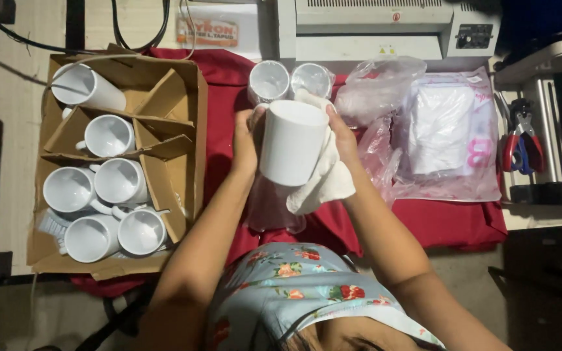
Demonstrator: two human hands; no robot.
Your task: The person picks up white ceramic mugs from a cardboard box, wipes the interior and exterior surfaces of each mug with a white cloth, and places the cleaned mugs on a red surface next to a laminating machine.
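A plain white mug (292,142) is held over a red cloth (453,221) at the centre of the view. My left hand (246,140) grips the mug's left side near the rim. My right hand (344,138) presses a white rag (324,183) against the mug's right side; the rag hangs down below the mug. Two plastic-wrapped white mugs (268,81) (311,79) stand just behind it.
A cardboard box (175,140) with dividers holds several white mugs (108,135) at the left. Clear plastic bags (376,84) and a bagged white stack (441,127) lie to the right. A white laminator (372,29) sits at the back. Red-handled pliers (521,140) rest far right.
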